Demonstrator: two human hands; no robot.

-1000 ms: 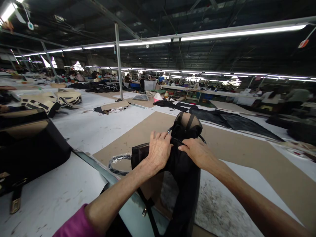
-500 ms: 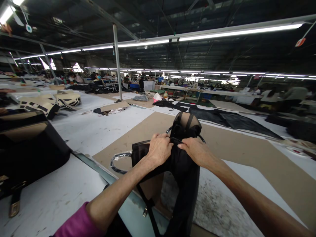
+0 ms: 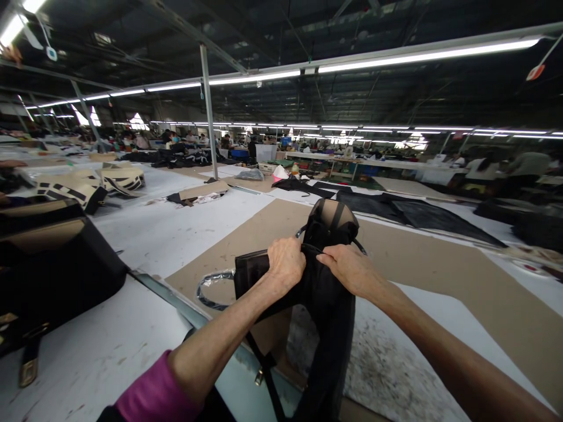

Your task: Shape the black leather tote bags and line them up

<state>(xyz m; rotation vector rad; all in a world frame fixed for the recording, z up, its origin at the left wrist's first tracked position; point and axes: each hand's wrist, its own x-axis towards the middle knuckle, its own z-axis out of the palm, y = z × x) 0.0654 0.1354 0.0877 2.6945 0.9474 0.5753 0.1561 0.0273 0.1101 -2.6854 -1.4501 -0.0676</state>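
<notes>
A black handbag (image 3: 325, 281) stands upright on a brown cardboard sheet (image 3: 409, 258) in front of me. Its tan-lined top and dark handle (image 3: 334, 220) rise behind my hands. My left hand (image 3: 285, 264) is closed in a fist over the bag's upper edge, fingers curled into the black material. My right hand (image 3: 349, 269) lies just right of it, fingers pinched on the same black edge. A plastic-wrapped strap (image 3: 211, 287) loops out from the bag's left side. A black strap with a metal clasp (image 3: 259, 375) hangs below.
A large black bag with tan trim (image 3: 53, 258) sits at the left on the white table (image 3: 176, 228). Striped tan bags (image 3: 88, 181) lie farther back left. Black fabric pieces (image 3: 409, 214) spread at the right. A steel post (image 3: 209, 111) stands behind. People work at distant tables.
My left hand's fingers have curled from spread to a tight fist on the bag's top edge. My right hand has barely moved.
</notes>
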